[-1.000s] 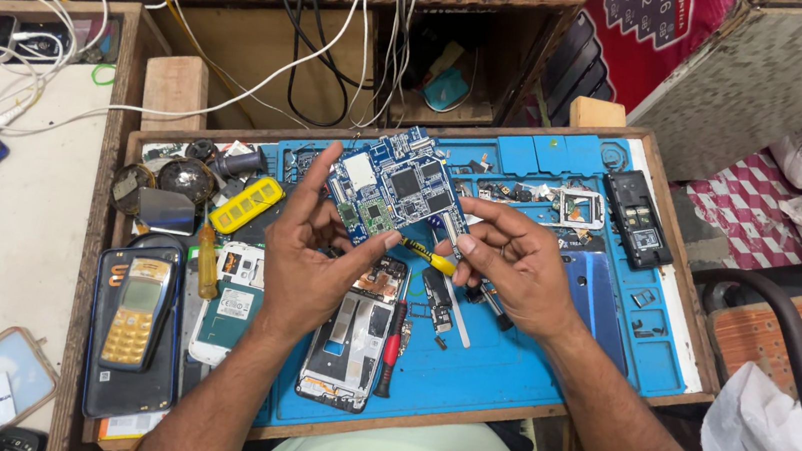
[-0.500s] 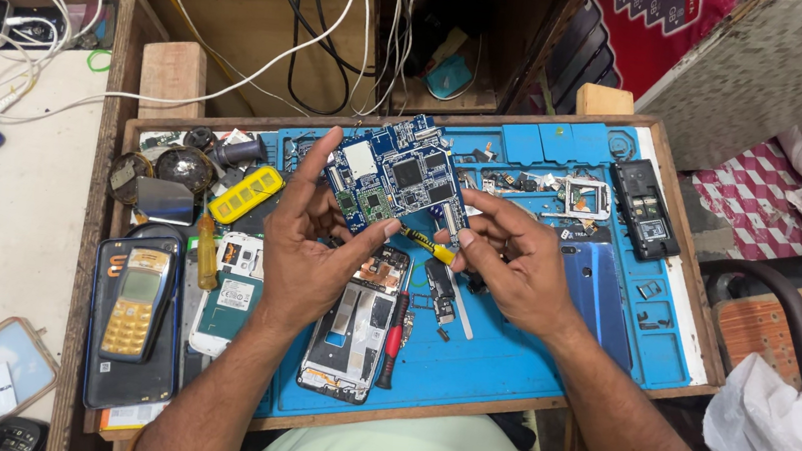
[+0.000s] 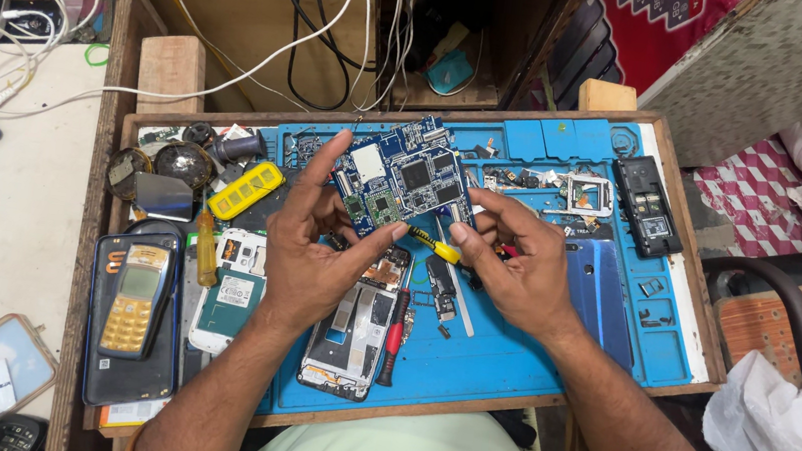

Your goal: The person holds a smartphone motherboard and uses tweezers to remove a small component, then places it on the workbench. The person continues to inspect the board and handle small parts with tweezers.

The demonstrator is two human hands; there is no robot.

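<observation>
Tiny parts on the blue circuit board [image 3: 404, 178]: too small to tell apart. Lower left corner of the board hidden behind the left hand [image 3: 312, 256]. Most of the yellow-handled tool [image 3: 436, 247] tucked under the right hand [image 3: 517, 264], tip not seen. Middle of the open phone [image 3: 354, 326] covered by the left wrist. White plastic bag [image 3: 780, 430] cut off by the right edge. Small dark phone [image 3: 15, 433] cut off at the bottom.

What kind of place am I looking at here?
Most likely a small phone repair bench. The left hand and right hand hold a blue phone circuit board over a blue repair mat, with an opened smartphone, an old keypad phone and a red-handled screwdriver around.
</observation>
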